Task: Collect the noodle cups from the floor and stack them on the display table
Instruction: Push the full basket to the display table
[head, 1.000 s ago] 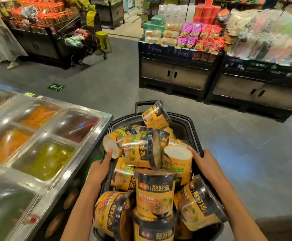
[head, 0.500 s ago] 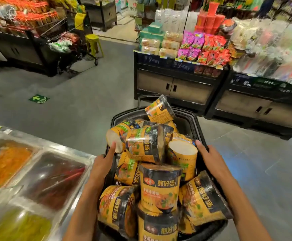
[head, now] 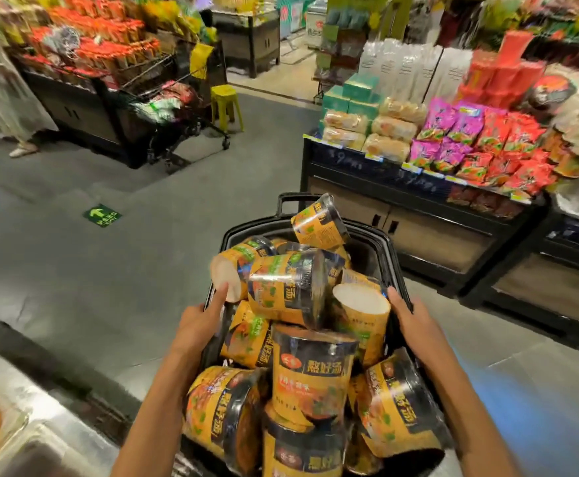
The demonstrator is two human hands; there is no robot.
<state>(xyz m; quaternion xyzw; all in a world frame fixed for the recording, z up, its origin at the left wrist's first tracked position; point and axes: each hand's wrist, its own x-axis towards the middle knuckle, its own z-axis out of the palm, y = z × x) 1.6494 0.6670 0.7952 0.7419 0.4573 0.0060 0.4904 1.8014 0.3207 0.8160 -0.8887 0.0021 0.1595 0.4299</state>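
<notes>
I grip the black plastic basket by both side rims, left hand and right hand wrapped tight, to steady the heaped yellow-and-black noodle cups.

bright indoor light | motion blur at edges | wide-angle bending | cup-wrap glare

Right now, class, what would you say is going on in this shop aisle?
A person is carrying a black basket heaped with yellow noodle cups through a shop. The left hand grips the basket's left rim, its forefinger touching a tipped cup; the right hand grips the right rim. Ahead on the right stands a display table stocked with snack packets. No cup has been stacked there yet.
</notes>
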